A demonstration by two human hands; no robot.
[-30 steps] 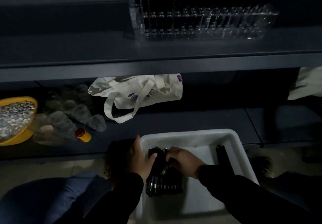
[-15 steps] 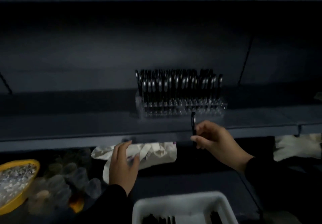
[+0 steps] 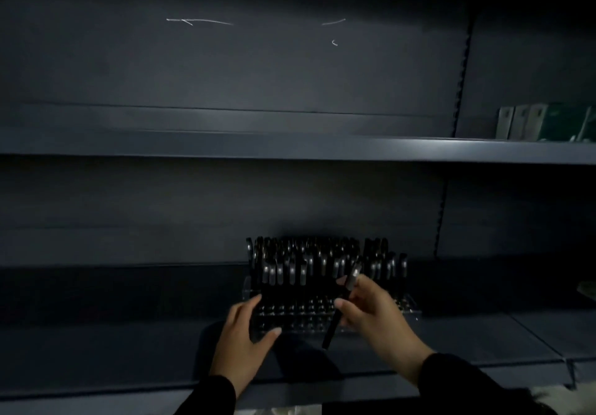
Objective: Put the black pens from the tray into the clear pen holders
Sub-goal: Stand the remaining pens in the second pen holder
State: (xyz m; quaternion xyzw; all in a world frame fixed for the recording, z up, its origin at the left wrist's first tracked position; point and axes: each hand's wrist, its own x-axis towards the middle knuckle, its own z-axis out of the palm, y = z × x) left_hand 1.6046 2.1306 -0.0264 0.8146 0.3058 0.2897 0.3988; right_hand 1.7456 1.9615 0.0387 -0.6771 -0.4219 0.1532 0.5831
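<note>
Your right hand (image 3: 374,314) pinches a tilted black pen (image 3: 342,305) just at 3 o'clock of the crowded clear pen holder (image 3: 290,318) on the shelf, which your spread left hand (image 3: 245,340) steadies, so a slanted entry could knock neighbouring pens.

right hand (image 3: 375,313) hiding clear pen holder's (image 3: 407,305) middle, boxes (image 3: 548,122) cut off right

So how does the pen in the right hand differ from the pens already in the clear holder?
The held pen is tilted, pinched by the right hand in front of the clear holder; the racked pens stand upright in rows. The held pen shows its full length; the racked pens' lower ends sit in slots. All look black with silvery clips.
</note>
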